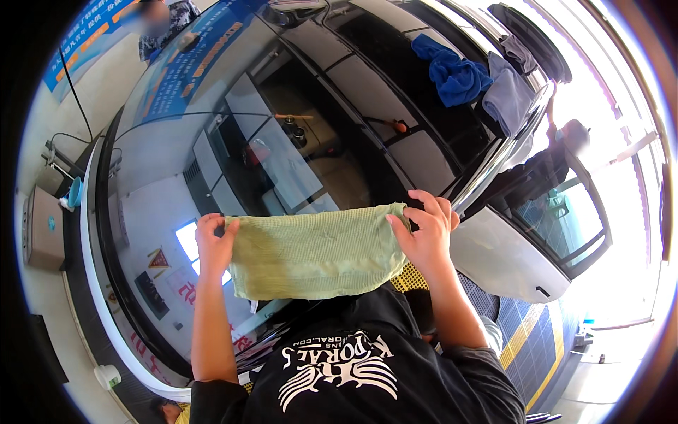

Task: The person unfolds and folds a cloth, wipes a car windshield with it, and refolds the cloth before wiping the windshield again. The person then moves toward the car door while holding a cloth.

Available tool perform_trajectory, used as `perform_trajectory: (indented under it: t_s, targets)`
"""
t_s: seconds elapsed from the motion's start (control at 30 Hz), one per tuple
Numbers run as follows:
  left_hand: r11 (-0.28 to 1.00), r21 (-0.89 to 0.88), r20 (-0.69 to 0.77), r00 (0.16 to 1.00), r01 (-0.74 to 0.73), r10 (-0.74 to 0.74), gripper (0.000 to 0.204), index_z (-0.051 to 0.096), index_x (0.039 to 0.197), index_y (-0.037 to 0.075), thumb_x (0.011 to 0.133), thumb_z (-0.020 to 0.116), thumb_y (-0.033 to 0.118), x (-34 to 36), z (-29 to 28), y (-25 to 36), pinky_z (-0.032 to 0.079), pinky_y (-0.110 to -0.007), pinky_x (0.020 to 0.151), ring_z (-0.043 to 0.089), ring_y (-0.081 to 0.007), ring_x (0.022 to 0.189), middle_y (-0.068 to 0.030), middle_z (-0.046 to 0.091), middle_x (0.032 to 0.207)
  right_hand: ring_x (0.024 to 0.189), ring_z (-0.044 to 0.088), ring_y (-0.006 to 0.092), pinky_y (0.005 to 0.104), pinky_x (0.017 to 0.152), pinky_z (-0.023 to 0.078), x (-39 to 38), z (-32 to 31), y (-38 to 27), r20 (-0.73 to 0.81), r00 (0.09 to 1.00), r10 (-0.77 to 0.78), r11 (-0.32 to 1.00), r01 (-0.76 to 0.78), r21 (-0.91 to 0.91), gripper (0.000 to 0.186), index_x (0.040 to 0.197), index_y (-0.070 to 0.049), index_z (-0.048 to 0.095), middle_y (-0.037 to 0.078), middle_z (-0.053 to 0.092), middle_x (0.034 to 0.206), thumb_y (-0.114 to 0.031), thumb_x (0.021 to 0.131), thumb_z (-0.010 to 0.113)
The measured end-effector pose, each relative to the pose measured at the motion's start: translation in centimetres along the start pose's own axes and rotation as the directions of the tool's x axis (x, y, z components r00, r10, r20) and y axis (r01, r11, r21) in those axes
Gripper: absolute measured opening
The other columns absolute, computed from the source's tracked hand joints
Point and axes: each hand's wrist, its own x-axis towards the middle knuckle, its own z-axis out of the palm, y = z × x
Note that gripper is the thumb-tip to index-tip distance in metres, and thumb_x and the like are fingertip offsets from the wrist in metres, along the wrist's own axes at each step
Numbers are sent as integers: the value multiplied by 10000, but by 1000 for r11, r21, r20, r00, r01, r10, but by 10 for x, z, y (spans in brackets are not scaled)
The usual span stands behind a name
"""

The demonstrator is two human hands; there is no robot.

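Note:
A light green waffle-weave cloth (pixel 318 253) is stretched out between my two hands, in front of my chest. My left hand (pixel 216 244) pinches its upper left corner between thumb and fingers. The upper right corner is held by my right hand (pixel 429 230), thumb against the fingers and the other fingers fanned out. Behind and below the cloth lies the glossy dark windshield (pixel 233 169) of a car, full of reflections. Whether the cloth's lower edge touches the car cannot be made out.
A blue towel (pixel 455 69) and a grey towel (pixel 510 95) lie on the car roof. At the right a car door (pixel 515 254) stands open, with a person (pixel 547 169) beside it. Another person (pixel 166 28) is at the far left. A box (pixel 46 226) stands by the left wall.

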Motion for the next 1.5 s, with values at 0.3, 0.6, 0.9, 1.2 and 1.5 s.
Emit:
perform_trajectory:
  t_s: [0.3,0.6,0.9,1.2,1.5]
  targets:
    - [731,-655,153,981,194,-123,64,639,965,25,914,670,49,-10,-10,-11,509,-309,888,651,-179,945,-140,693,1159,932,617,171,335,868,445,-1,-12,10,157,975,156,816,-217,535,112,810,-3,742,56,694,1016,-42,732,811]
    - [240,-970,42,999,35,24,245,605,970,79,809,744,-41,-46,-76,1,544,-344,813,664,-219,868,-95,688,966,811,680,253,331,738,555,0,-79,8,77,993,88,-37,-74,997,154,772,63,660,177,658,888,189,687,678]
    - [-25,-999,6,791,27,611,389,482,764,101,728,821,-86,-57,-162,85,549,-287,678,621,-167,728,-44,621,805,688,683,225,385,632,566,36,-165,9,-163,844,-511,-291,9,957,138,858,-46,591,115,673,795,-59,892,725]
    - [-178,-967,-51,546,183,836,151,558,781,26,907,615,-36,-65,-174,127,590,-395,615,715,-337,772,-171,721,896,671,670,242,389,660,540,50,-172,-7,-189,674,-715,-461,-251,851,110,794,45,666,140,696,790,-4,892,680]
    - [-76,-967,99,635,243,766,159,451,879,12,943,595,-10,-56,-159,110,574,-375,450,674,-293,555,-212,665,776,596,644,315,434,570,550,37,-191,-3,-144,736,-661,-335,-117,935,86,872,34,571,212,647,746,-11,905,636]
